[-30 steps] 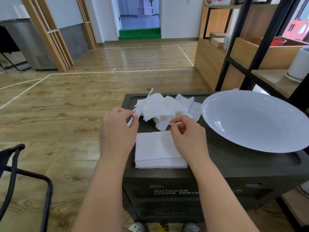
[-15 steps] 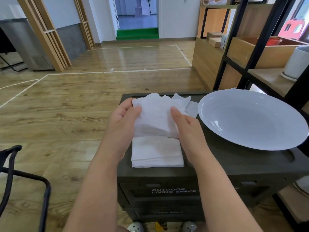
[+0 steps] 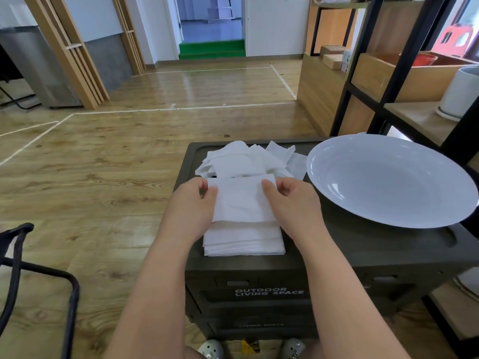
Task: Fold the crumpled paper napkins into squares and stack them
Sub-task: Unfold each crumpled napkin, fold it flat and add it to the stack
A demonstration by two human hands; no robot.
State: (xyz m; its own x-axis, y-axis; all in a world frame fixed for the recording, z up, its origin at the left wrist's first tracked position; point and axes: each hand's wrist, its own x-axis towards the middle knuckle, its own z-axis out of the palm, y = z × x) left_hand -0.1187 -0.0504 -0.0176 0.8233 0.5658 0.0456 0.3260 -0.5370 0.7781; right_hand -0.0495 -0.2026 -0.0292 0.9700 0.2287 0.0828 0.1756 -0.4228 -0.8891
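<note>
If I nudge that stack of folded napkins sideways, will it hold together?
Probably not. The stack looks like loose thin sheets with uneven edges, so upper layers would likely slide. It seems light and floppy; the crumpled pile suggests limp paper.

Left hand (image 3: 190, 203) and right hand (image 3: 294, 203) pinching, fingers (image 3: 268, 186) curled.

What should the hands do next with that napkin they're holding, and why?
Probably lower it flat onto the stack of folded napkins. The left hand and right hand pinch the folded napkin by its far corners, just above the stack and roughly lined up with it, while crumpled napkins wait behind.
</note>
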